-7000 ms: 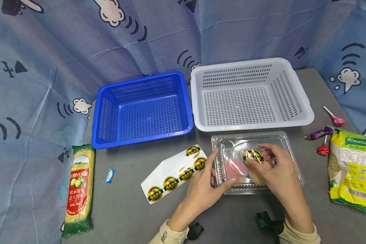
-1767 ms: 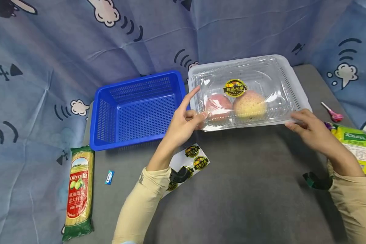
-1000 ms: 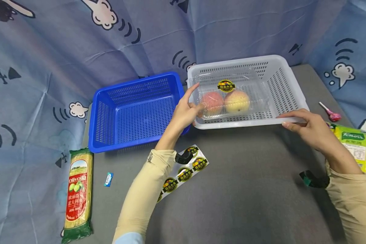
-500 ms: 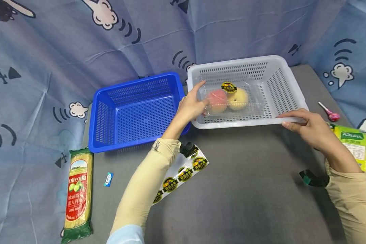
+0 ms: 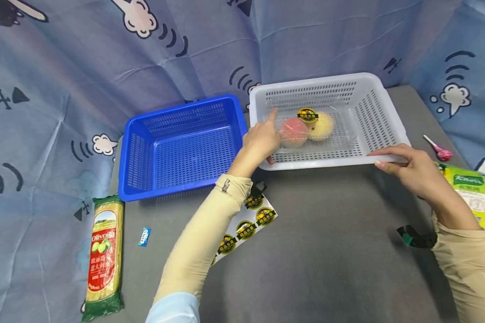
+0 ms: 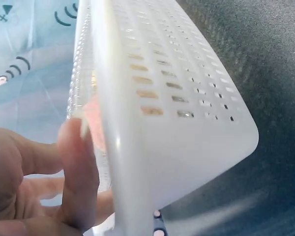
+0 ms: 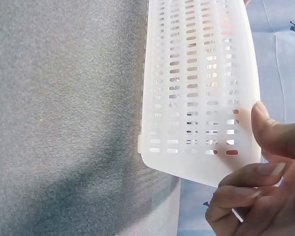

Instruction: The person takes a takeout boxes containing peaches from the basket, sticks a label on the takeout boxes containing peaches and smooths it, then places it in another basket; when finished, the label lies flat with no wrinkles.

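Note:
A clear plastic fruit box (image 5: pixel 339 128) lies inside the white basket (image 5: pixel 388 121). Through its lid show a reddish peach (image 5: pixel 294 132) and a yellowish one (image 5: pixel 321 126), with a round black-and-yellow sticker (image 5: pixel 307 115) above them. My left hand (image 5: pixel 262 140) reaches over the basket's left front corner and holds the box's left end, index finger stretched out along it; its other fingers are partly hidden. At the front right corner, my right hand (image 5: pixel 412 170) pinches the basket's rim, thumb and curled fingers showing beside it in the right wrist view.
A blue basket (image 5: pixel 244 134) stands left of the white one. A sticker sheet (image 5: pixel 252 224) lies partly under my left forearm. Spaghetti (image 5: pixel 103 251) and a small blue candy packet (image 5: pixel 143 237) are at left; a lollipop (image 5: pixel 442 154) and a yellow Knorr bag (image 5: pixel 470 188) at right.
The fruit box has gone from the table, where my hands were at its sticker, up over the white basket and down into it. My right hand has moved from the box to the basket's rim.

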Tool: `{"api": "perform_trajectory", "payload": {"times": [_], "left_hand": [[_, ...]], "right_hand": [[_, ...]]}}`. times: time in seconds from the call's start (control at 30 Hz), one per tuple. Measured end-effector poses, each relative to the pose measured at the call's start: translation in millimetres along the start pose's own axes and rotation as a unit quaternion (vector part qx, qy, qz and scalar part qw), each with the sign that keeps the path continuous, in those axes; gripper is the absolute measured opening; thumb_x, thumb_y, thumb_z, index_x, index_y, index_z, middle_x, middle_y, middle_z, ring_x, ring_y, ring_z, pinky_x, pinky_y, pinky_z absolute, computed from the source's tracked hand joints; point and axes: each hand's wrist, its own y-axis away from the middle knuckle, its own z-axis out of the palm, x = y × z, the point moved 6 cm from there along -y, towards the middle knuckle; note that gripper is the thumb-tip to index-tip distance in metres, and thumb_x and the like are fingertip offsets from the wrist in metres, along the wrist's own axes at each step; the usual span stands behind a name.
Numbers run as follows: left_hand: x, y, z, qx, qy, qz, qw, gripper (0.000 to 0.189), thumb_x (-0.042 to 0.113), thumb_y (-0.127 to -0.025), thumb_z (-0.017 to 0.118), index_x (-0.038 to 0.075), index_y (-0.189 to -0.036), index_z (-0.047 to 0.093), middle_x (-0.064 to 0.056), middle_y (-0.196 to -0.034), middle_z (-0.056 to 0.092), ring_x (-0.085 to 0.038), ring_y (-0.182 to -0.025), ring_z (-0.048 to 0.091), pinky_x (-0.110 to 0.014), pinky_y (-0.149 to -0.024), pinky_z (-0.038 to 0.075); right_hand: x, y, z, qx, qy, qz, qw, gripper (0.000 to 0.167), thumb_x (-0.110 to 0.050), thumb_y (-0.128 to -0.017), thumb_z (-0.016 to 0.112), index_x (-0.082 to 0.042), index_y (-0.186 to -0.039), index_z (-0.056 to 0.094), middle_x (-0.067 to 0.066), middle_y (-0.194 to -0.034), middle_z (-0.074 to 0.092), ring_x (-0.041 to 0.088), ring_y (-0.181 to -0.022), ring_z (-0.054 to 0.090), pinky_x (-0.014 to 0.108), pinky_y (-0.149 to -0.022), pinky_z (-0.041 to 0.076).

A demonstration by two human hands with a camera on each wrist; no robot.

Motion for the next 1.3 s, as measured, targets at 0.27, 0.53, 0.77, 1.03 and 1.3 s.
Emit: {"api": "perform_trajectory", "payload": {"times": [0.27,0.53,0.77,1.03,1.3], "left_hand": [[5.0,-6.4,10.7,0.011,-0.036,-0.009,0.9992,0.063,0.028,-0.112,0.051,0.028,-0.169,0.024,-0.016,-0.151,0.061,-0.013,-0.050,0.069,-0.041,-0.096,0.057],[2.7,-9.3,11.3,0.023,-0.052,-0.006,0.9984,0.062,0.023,-0.112,0.052,0.025,-0.168,0.026,-0.017,-0.140,0.068,-0.016,-0.055,0.071,-0.040,-0.086,0.059],[-0.5,-10.5,9.3,0.029,-0.066,-0.014,0.9973,0.066,0.012,-0.107,0.056,0.024,-0.166,0.030,-0.015,-0.126,0.073,-0.026,-0.080,0.072,-0.042,-0.090,0.058],[-2.4,-8.0,8.0,0.049,-0.072,-0.009,0.9962,0.072,0.007,-0.102,0.061,0.022,-0.166,0.031,-0.017,-0.126,0.073,-0.029,-0.087,0.074,-0.042,-0.085,0.060],[-3.5,-6.3,4.4,0.054,-0.072,-0.015,0.9958,0.064,0.012,-0.104,0.061,0.021,-0.162,0.036,-0.017,-0.129,0.071,-0.033,-0.103,0.074,-0.044,-0.089,0.059]], "right_hand": [[-0.5,0.8,2.1,-0.011,-0.001,0.013,0.9999,0.040,-0.031,-0.106,0.066,-0.006,-0.137,0.069,-0.010,-0.125,0.054,-0.004,-0.106,0.046,0.010,-0.072,0.041],[-2.0,-0.8,3.6,-0.018,0.002,0.017,0.9997,0.041,-0.031,-0.107,0.064,-0.006,-0.139,0.069,0.001,-0.131,0.054,0.002,-0.109,0.046,0.012,-0.072,0.041],[-2.4,-1.3,4.3,-0.013,0.001,0.010,0.9999,0.039,-0.029,-0.107,0.065,-0.005,-0.137,0.069,-0.002,-0.127,0.054,-0.001,-0.108,0.045,0.010,-0.072,0.040],[-1.8,-3.5,5.2,-0.028,0.011,0.018,0.9994,0.041,-0.031,-0.109,0.060,-0.006,-0.141,0.067,0.010,-0.137,0.053,0.010,-0.111,0.048,0.014,-0.071,0.041],[-2.9,-5.1,6.9,-0.020,0.004,0.009,0.9997,0.039,-0.030,-0.108,0.062,-0.007,-0.139,0.068,0.002,-0.131,0.053,0.004,-0.102,0.048,0.019,-0.070,0.044]]}}
